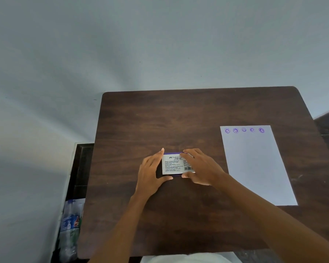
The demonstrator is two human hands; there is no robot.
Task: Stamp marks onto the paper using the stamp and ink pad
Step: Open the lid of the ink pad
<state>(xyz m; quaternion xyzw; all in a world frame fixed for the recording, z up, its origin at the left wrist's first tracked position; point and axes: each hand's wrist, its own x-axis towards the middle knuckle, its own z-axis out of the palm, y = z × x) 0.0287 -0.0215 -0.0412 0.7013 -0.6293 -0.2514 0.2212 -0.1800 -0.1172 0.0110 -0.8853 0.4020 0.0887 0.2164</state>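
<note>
Head view: both hands flank ink pad, fingers gripping edges.

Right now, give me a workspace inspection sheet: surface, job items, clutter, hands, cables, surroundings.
Surface: dark wooden table, set against a pale wall.
Job items: ink pad closed, printed label up, mid-table; paper at right with five purple marks along its far edge; stamp not seen.
Clutter: nothing seen on the table.
Hands: left hand and right hand grip the ink pad from either side.
Cables: nothing seen.
Surroundings: plastic bottles on the floor left of the table.
</note>
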